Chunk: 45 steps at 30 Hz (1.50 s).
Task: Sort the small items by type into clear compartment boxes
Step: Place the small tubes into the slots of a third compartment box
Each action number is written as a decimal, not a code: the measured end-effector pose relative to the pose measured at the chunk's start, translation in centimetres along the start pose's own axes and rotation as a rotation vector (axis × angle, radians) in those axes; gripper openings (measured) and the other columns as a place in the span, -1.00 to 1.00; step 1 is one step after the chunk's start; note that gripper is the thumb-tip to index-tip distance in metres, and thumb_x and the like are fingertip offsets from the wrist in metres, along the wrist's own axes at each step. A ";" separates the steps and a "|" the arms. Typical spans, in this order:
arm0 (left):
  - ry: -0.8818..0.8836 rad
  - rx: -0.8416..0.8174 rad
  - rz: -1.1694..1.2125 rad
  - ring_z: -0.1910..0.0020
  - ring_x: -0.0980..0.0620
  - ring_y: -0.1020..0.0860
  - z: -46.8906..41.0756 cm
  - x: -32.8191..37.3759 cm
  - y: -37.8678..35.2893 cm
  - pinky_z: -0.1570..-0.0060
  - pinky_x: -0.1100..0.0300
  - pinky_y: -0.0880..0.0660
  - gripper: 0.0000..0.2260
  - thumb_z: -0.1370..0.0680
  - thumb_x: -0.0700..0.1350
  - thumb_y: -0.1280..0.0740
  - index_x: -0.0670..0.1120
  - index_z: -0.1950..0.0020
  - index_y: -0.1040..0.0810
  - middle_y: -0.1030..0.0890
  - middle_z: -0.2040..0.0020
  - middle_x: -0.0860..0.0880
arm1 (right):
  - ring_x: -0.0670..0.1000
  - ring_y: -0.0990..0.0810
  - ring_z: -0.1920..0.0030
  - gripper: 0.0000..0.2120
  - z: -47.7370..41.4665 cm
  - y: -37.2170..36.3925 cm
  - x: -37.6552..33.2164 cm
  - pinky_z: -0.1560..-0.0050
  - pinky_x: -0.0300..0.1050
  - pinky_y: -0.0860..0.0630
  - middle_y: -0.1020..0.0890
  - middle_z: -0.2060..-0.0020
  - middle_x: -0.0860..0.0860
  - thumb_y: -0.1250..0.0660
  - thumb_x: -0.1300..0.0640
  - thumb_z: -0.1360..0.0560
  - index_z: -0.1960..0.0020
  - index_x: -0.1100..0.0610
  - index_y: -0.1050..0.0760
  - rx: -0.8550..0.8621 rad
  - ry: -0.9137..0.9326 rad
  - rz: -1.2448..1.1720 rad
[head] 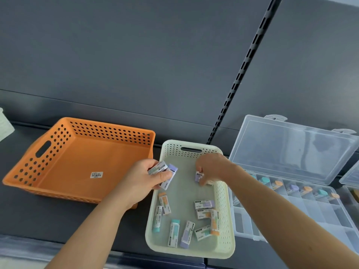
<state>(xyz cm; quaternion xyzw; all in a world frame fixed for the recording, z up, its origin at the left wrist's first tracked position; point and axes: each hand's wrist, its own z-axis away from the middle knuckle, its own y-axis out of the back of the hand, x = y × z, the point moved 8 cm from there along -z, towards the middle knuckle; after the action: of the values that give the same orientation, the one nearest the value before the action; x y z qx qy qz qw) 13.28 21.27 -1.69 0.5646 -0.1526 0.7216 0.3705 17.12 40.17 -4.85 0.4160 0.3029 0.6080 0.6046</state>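
Loose erasers (204, 204) in paper sleeves, tipped purple, orange and teal, lie scattered over the near half of the cream basket (225, 247) at the middle of the view. The left hand (141, 177) is at the basket's 10 o'clock corner, fingers and thumb curled round a small bunch (165, 170) of erasers, a purple-tipped one foremost. The right hand (215, 166) reaches in at the basket's 1 o'clock, its fingertips pinching a purple eraser (198, 175). Whether that one touches the basket floor I cannot tell.

At the basket's 3 o'clock, just beside it, stands the clear box (330, 216) with its lid (291, 150) tipped back. Its far row of compartments holds erasers with teal, orange and purple tips. At 9 o'clock sits an orange basket (77, 181) with a barcode sticker (96, 174) on its floor. All rest on a dark shelf (58, 220).
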 end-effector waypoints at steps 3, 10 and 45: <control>0.001 0.001 0.066 0.07 0.06 -0.66 0.0 -0.2 0.0 0.07 0.09 -0.63 -0.87 -0.51 -0.12 -0.41 -0.10 -0.03 -0.60 -0.70 0.08 -0.04 | 0.02 -0.55 -0.02 -0.59 0.0 -0.3 -0.2 -0.09 -0.03 -0.52 -0.59 0.01 -0.04 -0.45 -0.13 -0.36 -0.11 0.06 -0.54 -0.017 -0.002 -0.051; 0.040 -0.008 0.470 0.02 -0.14 -0.66 0.7 0.5 -1.4 0.23 0.15 -0.64 -0.73 -0.41 -0.13 -0.40 -0.19 -0.08 -0.59 -0.68 0.08 -0.14 | -0.08 -0.57 0.09 -0.81 2.9 1.6 0.0 0.06 -0.23 -0.52 -0.56 0.14 -0.18 -0.42 0.08 -0.45 -0.05 0.08 -0.55 0.188 -0.012 -0.730; -0.363 0.134 -0.553 0.33 0.17 -0.57 -1.0 10.6 -33.8 0.34 0.21 -0.47 -0.96 -0.47 0.04 -0.40 0.14 0.10 -0.58 -0.61 0.23 0.29 | -0.13 -0.37 0.50 -0.88 27.3 -14.3 28.3 0.47 -0.27 -0.34 -0.61 0.35 -0.06 -0.47 0.18 -0.44 0.04 0.08 -0.60 0.488 -0.432 -1.557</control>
<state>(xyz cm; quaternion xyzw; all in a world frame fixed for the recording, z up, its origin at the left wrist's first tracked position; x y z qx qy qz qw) 35.58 48.72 1.16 0.7271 -0.0094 0.4899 0.4809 50.04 65.69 -0.50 0.3146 0.5036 -0.1577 0.7890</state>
